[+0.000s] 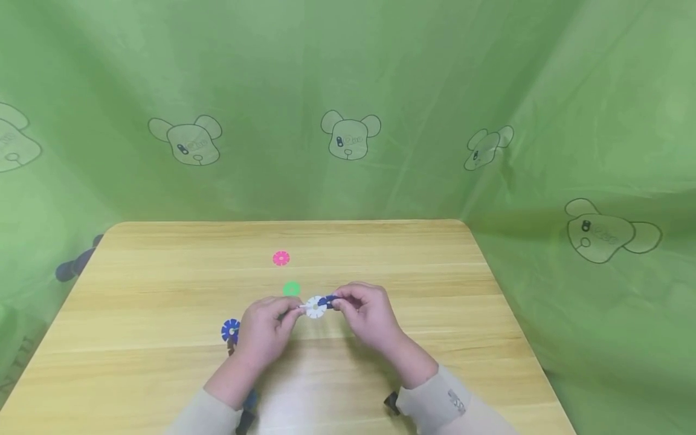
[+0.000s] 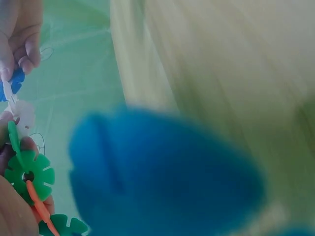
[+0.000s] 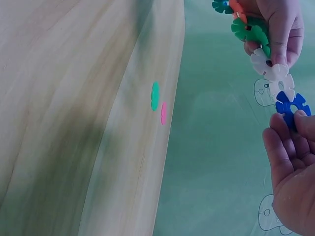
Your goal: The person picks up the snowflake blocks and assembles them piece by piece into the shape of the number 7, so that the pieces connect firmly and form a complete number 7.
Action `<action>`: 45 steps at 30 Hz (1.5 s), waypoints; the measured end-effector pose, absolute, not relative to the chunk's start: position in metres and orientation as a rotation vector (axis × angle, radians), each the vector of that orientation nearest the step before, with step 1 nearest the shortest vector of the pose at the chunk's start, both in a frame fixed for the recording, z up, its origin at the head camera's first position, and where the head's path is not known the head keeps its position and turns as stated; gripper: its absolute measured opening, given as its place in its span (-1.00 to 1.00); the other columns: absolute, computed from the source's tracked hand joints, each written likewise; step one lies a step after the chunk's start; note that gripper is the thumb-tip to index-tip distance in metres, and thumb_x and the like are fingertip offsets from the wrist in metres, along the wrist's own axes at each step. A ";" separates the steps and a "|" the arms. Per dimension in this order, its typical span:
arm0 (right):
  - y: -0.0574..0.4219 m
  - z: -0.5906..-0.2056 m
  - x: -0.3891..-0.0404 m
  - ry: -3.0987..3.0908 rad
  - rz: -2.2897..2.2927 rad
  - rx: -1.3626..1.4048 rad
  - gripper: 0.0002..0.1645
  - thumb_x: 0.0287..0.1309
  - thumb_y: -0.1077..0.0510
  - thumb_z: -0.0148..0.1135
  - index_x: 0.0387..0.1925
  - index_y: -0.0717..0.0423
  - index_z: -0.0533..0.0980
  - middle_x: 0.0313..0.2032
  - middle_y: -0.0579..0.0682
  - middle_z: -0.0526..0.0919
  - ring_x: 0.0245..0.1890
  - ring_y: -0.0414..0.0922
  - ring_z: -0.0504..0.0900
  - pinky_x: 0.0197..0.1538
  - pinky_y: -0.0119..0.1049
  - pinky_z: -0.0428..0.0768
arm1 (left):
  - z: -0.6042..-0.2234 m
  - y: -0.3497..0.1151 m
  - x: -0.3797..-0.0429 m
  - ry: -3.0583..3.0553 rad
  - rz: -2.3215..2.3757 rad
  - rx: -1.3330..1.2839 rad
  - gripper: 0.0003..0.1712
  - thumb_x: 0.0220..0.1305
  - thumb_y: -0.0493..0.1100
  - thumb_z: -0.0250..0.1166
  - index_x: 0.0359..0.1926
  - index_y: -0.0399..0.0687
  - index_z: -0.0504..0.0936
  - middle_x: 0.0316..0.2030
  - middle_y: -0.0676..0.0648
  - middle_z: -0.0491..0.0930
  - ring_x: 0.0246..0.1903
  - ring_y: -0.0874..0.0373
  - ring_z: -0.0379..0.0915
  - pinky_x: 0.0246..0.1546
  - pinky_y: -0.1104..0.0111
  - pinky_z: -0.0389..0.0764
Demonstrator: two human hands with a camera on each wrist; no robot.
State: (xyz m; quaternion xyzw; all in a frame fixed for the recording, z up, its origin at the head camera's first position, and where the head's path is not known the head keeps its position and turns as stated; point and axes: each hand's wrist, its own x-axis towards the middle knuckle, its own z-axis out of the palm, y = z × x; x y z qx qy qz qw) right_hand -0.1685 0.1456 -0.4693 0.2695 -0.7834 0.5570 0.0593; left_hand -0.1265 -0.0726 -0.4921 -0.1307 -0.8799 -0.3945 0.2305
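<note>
My left hand (image 1: 266, 331) pinches a chain of slotted plastic snowflake discs at a white piece. In the right wrist view the chain shows white discs (image 3: 281, 84), green discs (image 3: 244, 31) and an orange one (image 3: 236, 9) linked edge to edge. Between thumb and fingers, my right hand (image 1: 372, 314) holds a dark blue disc (image 3: 291, 106), whose edge meets the end white disc (image 1: 315, 307). More of the chain shows by the left wrist, with a blue disc (image 1: 231, 330) beside it. A blurred blue disc (image 2: 157, 172) fills much of the left wrist view.
A green disc (image 1: 292, 289) lies on the wooden table (image 1: 413, 260) just beyond the hands, and a pink disc (image 1: 281, 258) farther back. A green curtain (image 1: 272, 72) with bear heads surrounds the table's back and sides.
</note>
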 end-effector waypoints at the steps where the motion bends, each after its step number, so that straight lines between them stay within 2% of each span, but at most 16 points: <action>1: 0.145 -0.469 -0.169 -2.375 1.695 0.810 -0.91 0.22 0.50 0.41 -0.27 0.34 0.71 -0.30 0.16 0.80 -0.31 0.04 0.81 -0.19 -0.30 0.81 | -0.492 -0.073 -0.127 -2.424 -1.086 -0.359 -0.89 0.19 -0.26 0.57 -0.27 -0.12 0.80 -0.33 -0.05 0.80 -0.30 0.08 0.75 -0.05 0.04 0.77; 7: 0.146 -0.468 -0.174 -2.436 1.748 0.771 -0.91 0.19 0.47 0.45 -0.27 0.32 0.71 -0.29 0.17 0.80 -0.29 0.02 0.82 -0.18 -0.30 0.81 | -0.489 -0.079 -0.129 -2.481 -1.054 -0.373 -0.89 0.25 -0.24 0.54 -0.22 -0.12 0.80 -0.28 -0.07 0.81 -0.25 0.04 0.76 -0.02 0.03 0.77; 12: 0.145 -0.471 -0.183 -2.475 1.766 0.697 -0.83 0.20 0.43 0.47 -0.15 0.31 0.71 -0.21 0.15 0.81 -0.25 0.00 0.80 -0.15 -0.28 0.80 | -0.484 -0.090 -0.134 -2.532 -1.023 -0.356 -0.91 0.30 -0.22 0.51 -0.19 -0.12 0.81 -0.21 -0.11 0.82 -0.19 -0.04 0.78 -0.05 0.06 0.79; 20: 0.133 -0.490 -0.212 -2.569 1.617 0.489 -0.75 0.26 0.32 0.47 -0.03 0.27 0.70 -0.16 0.06 0.79 -0.15 -0.06 0.74 -0.05 -0.33 0.77 | -0.477 -0.106 -0.137 -2.583 -1.031 -0.253 -0.91 0.37 -0.20 0.47 -0.16 -0.10 0.80 -0.17 -0.11 0.82 -0.15 -0.04 0.77 -0.05 0.07 0.79; 28: 0.110 -0.504 -0.237 -2.727 1.380 0.511 -0.49 0.22 0.17 0.56 0.14 0.29 0.64 -0.01 0.12 0.73 0.01 0.06 0.69 0.14 -0.09 0.71 | -0.477 -0.107 -0.137 -2.593 -1.036 -0.229 -0.91 0.36 -0.20 0.48 -0.17 -0.10 0.80 -0.19 -0.09 0.82 -0.21 0.00 0.76 -0.09 0.09 0.79; 33: 0.096 -0.516 -0.244 -2.876 1.266 0.510 -0.36 0.19 0.13 0.58 0.24 0.27 0.59 0.06 0.14 0.70 0.09 0.09 0.66 0.23 -0.02 0.66 | -0.479 -0.107 -0.137 -2.602 -1.027 -0.225 -0.91 0.35 -0.20 0.48 -0.17 -0.10 0.80 -0.21 -0.09 0.81 -0.24 0.02 0.75 -0.11 0.09 0.79; 39: 0.079 -0.531 -0.246 -3.026 1.146 0.523 -0.32 0.13 0.18 0.50 0.29 0.30 0.56 0.12 0.20 0.66 0.10 0.13 0.65 0.28 0.02 0.63 | -0.481 -0.108 -0.137 -2.602 -1.018 -0.225 -0.92 0.33 -0.21 0.49 -0.18 -0.09 0.81 -0.23 -0.05 0.81 -0.26 0.06 0.69 -0.15 0.11 0.75; 45: 0.065 -0.545 -0.244 -3.086 1.002 0.542 -0.37 0.25 0.10 0.41 0.30 0.30 0.57 0.10 0.22 0.63 0.06 0.10 0.60 0.22 -0.06 0.66 | -0.481 -0.107 -0.136 -2.614 -1.024 -0.226 -0.91 0.35 -0.18 0.48 -0.16 -0.05 0.81 -0.22 -0.03 0.81 -0.25 0.10 0.67 -0.18 0.14 0.75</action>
